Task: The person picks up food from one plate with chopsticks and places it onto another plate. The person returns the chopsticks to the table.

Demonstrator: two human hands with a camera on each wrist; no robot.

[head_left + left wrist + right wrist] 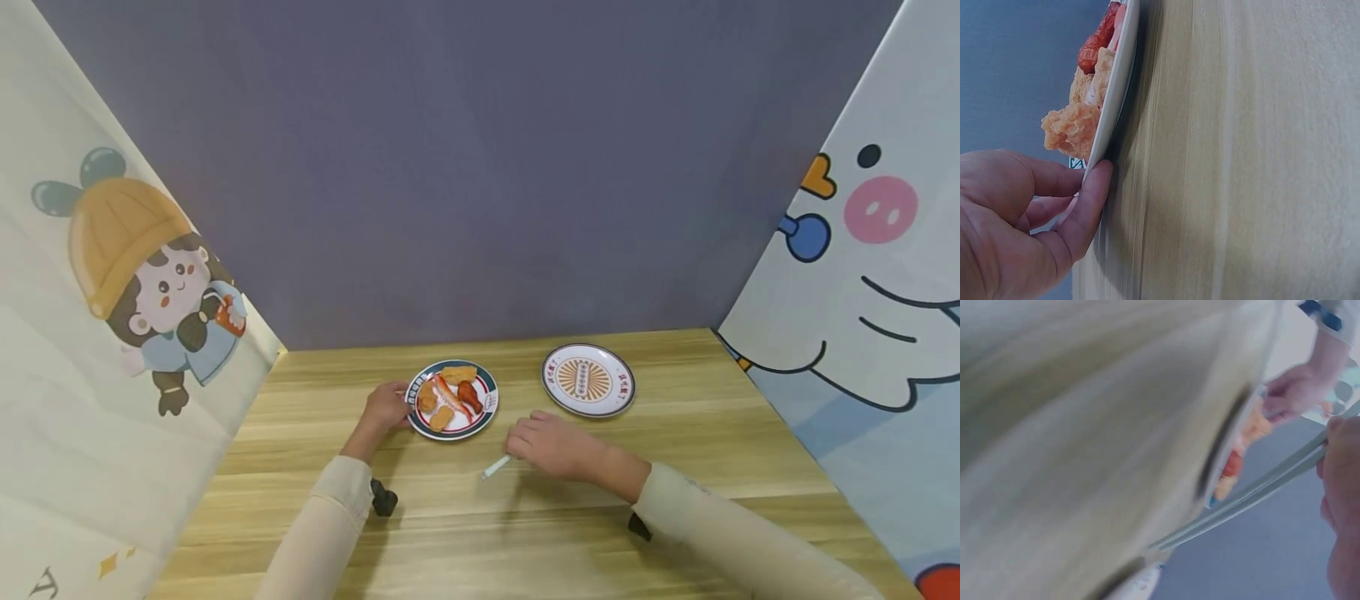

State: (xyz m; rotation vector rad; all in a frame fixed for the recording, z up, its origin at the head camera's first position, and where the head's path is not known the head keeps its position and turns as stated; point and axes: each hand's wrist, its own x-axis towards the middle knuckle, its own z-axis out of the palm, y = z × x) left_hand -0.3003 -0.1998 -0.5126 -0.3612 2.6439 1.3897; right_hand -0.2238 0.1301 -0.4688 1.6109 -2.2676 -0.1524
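While the left hand (386, 408) curls its fingers on the rim of the food plate (487, 410) on the table (675, 467), the right hand (551, 446) pinches pale chopsticks (495, 468). I think it helps to hold the plate firm and lift the tips slowly.

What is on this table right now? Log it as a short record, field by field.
surface: wooden table
left hand: fingers hold the rim of the food plate
food plate contents: fried pieces and a red drumstick
right hand: grips pale chopsticks, tips toward the food plate
second plate: patterned, nothing on it, right of the food plate, untouched
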